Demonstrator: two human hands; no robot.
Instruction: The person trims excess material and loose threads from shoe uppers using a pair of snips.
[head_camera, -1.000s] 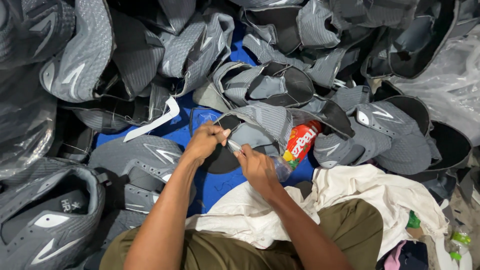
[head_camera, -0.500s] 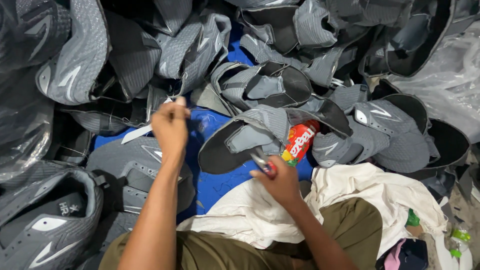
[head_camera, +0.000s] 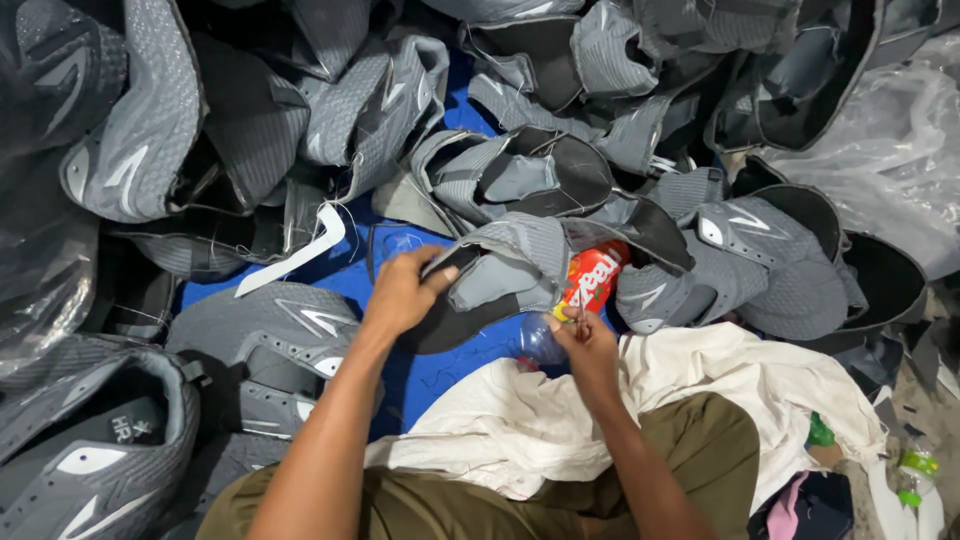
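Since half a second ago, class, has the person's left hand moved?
Yes. The left hand has come down and to the right, from over the grey shoe uppers toward the red-labelled bottle, and now grips a grey shoe upper.

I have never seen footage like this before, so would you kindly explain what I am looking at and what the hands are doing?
There is no machine here: a person wears a camera on the head, looking down at their own bare hands and lap. Around them lie heaps of grey shoe uppers on a blue sheet. The left hand grips the edge of one grey upper. The right hand pinches something small that I cannot make out, beside a plastic bottle with a red label. A white cloth lies over the knees.
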